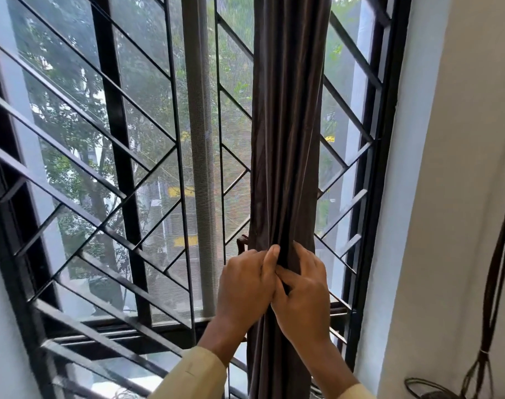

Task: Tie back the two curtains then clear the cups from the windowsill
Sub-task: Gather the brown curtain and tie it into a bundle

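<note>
The dark brown curtain (285, 139) hangs gathered into a narrow vertical bundle in front of the black window grille (116, 168), right of the grey roller of mesh screen (200, 168). Its long axis runs straight up and down, from the top edge of the view to below the bottom edge.

Both hands meet on the bundle at the same height, low on the visible length. The left hand (245, 283) wraps the bundle from its left side, thumb pressed into the front folds. The right hand (303, 295) closes on it from the right, fingers curled into the central fold, touching the left thumb. Both hands are clenched on fabric; neither is free.

The curtain lies directly ahead of the hands, between them, so neither hand is nearer. A small dark loop or strap end (242, 244) shows just left of the bundle, immediately above the left hand; whether it is a tie-back cannot be confirmed.

Judgement: the current step is cinching this curtain. If that loop is the tie, the left hand is the closer one to reach it, while the right holds the gather.

No cups and no second curtain appear in view; the windowsill is hidden behind the arms and grille.
</note>
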